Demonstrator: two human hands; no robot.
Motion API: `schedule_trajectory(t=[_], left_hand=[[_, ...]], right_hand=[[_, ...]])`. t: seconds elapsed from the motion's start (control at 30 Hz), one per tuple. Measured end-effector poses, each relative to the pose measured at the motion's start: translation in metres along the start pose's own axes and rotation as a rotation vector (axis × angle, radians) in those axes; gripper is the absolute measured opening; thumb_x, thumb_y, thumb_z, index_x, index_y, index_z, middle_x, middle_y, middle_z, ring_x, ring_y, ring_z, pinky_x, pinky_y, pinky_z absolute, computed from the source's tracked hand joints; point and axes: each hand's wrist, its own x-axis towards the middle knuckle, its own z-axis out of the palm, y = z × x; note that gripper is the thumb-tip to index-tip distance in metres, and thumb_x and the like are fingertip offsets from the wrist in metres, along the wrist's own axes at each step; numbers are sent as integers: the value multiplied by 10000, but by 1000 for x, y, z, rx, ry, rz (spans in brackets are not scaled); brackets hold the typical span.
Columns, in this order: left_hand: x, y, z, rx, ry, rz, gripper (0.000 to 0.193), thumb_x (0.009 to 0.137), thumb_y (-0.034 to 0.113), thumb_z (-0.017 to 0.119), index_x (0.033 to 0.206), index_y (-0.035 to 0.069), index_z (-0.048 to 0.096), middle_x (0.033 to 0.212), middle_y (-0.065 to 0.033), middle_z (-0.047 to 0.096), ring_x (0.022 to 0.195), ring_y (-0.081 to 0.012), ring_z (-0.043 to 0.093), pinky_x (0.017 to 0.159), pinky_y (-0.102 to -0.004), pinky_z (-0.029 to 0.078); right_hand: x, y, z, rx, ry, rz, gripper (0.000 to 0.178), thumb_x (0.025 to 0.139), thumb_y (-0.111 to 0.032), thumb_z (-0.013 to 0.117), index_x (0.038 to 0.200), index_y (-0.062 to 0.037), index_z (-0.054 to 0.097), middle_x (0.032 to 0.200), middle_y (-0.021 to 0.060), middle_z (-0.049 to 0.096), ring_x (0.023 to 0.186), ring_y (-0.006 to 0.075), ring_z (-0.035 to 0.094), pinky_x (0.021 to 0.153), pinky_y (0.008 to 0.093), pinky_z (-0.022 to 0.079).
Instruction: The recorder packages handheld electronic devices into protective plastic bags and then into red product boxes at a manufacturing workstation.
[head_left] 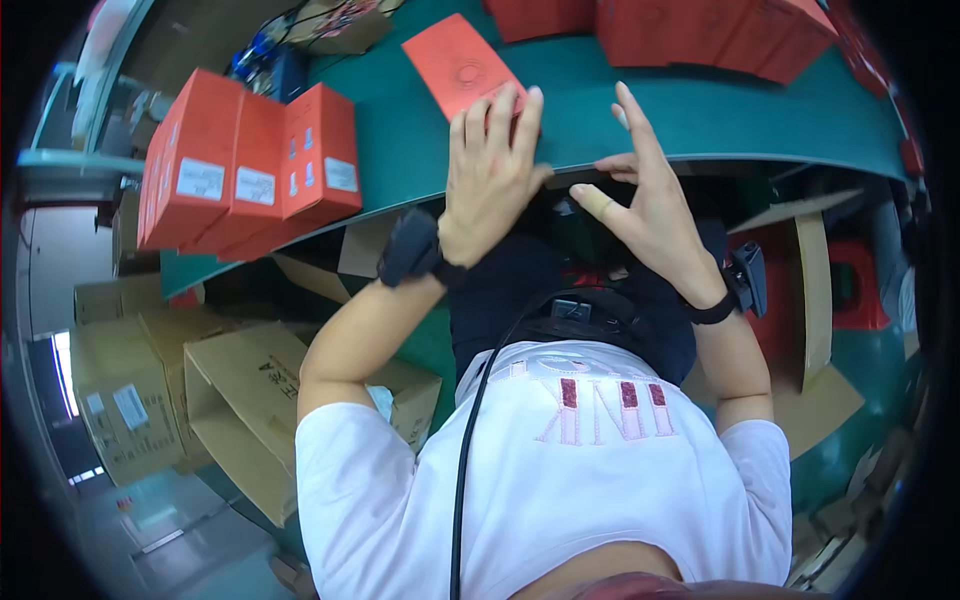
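Observation:
A single red box (463, 68) lies tilted on the green table (390, 130), near its front edge. My left hand (492, 165) rests over the box's near end, fingers stretched out and fingertips touching it; the hand covers that end. To the right, my right hand (645, 205) hovers by the table edge with its fingers apart and nothing in it. Both wrists wear black bands with a dark device attached.
Red boxes with white labels (255, 185) stand in a row at the left table edge. More red boxes (710, 35) line the back right. Cardboard cartons (130, 390) sit below left; an open carton (815, 290) and a red stool (855, 285) are at the right.

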Motion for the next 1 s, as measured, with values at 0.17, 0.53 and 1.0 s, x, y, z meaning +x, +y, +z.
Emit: schedule_trajectory(t=[0.17,0.53,1.0], left_hand=[[44,-30,-52,-93,-196,187,896,736,59,722,1549,103,348,1466,-243,424,1360,-425,399,1146,-585,284],[72,-41,-34,-303,-310,455,785,673,237,863,1368,123,517,1209,-141,565,1229,-395,524,1113,-549,384],[33,20,-41,-496,-109,242,719,646,256,860,1280,87,565,1192,-82,626,1084,-293,573,968,-439,400]], right_hand=[[-41,28,-38,12,94,227,981,862,-138,795,1624,-143,177,1534,271,388,1069,228,661,976,361,523],[-17,9,-7,364,39,270,885,880,-151,779,1568,37,254,1482,267,454,1110,230,652,971,344,526],[-7,-9,-30,515,-165,308,749,885,-147,764,1484,107,394,1368,190,568,1040,178,660,962,304,515]])
